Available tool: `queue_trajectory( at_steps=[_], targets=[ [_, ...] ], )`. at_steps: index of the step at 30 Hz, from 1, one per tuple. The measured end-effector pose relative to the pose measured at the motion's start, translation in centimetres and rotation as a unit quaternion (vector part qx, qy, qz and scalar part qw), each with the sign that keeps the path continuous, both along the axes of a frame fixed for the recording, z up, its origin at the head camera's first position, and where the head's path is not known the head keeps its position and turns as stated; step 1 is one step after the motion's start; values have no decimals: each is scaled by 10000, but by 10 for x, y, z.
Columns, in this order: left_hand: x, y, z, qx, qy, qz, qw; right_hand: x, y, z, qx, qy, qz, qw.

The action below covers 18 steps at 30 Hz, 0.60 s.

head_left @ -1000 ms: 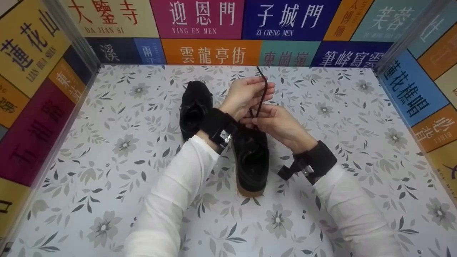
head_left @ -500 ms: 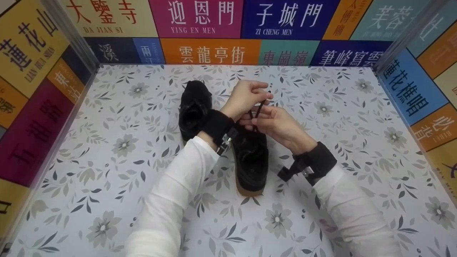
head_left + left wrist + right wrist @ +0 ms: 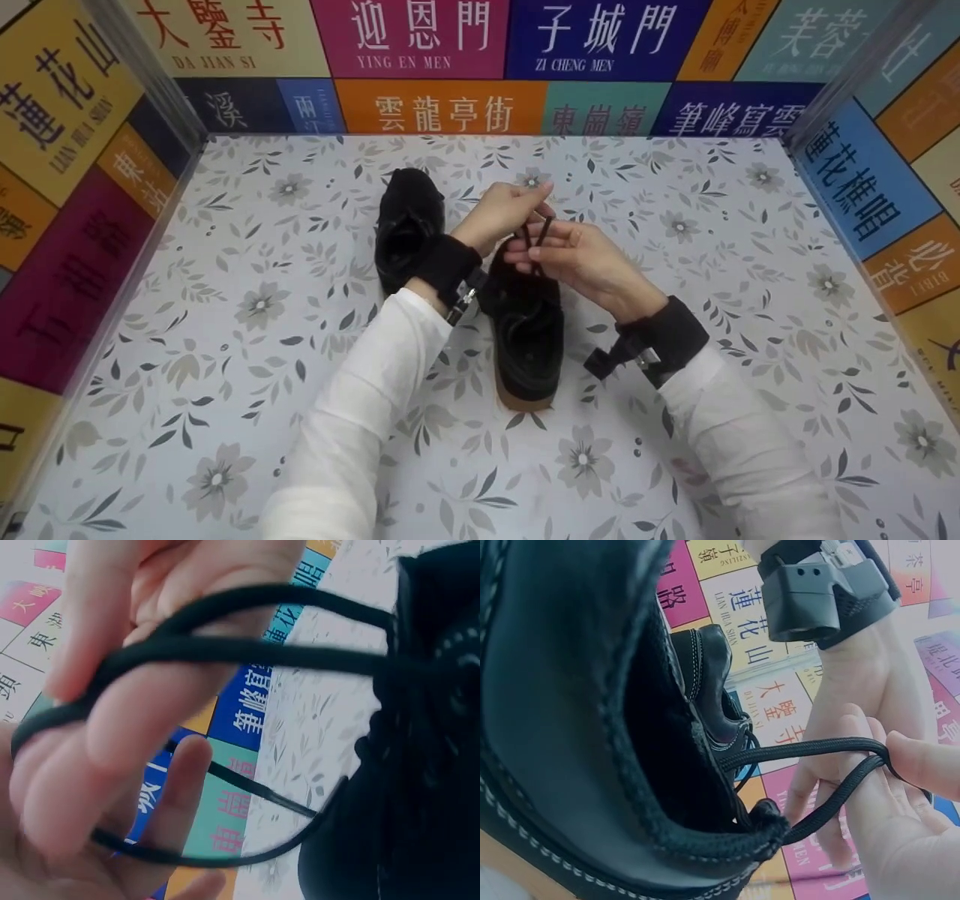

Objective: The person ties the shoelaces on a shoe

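Note:
A black shoe (image 3: 534, 379) with a tan sole stands mid-table, toe pointing away. Its black shoelace (image 3: 810, 748) rises from the front in two strands, and my right hand (image 3: 592, 262) pinches them between thumb and fingers. Just beyond and to the left, my left hand (image 3: 491, 214) has its fingers bent around the free part of this lace, close to the right fingertips. In the left wrist view a loop of lace hangs under the fingers, its stiff tip (image 3: 292, 804) near the shoe. Fingers partly hide the lace in the head view.
A second black shoe (image 3: 409, 214) stands to the left and a little farther back, beside my left wrist. Flower-patterned covering (image 3: 262, 307) spreads over the table. Panels with coloured signs (image 3: 442, 109) wall off the back and both sides.
My left hand has come down toward the right hand, and the lace end that stood up above the fingers no longer shows there. The right hand and both shoes have stayed in place.

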<state>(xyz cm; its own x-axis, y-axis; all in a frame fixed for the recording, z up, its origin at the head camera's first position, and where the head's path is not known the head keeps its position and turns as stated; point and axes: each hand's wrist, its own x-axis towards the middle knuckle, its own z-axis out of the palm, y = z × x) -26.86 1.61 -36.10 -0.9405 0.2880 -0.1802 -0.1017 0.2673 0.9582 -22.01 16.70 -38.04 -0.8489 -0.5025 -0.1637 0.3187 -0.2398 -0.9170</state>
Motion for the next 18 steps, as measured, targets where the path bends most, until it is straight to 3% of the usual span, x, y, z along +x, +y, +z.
queue_trajectory(
  at_steps=[7, 18],
  targets=[
    [-3, -13, -10, -17, 180, -199, 9996, -1, 0, -1, 65, 109, -210, 9997],
    [7, -33, -28, 293, 834, 154, 9960, -1, 10, -7, 1035, 1087, -529, 9873]
  ],
)
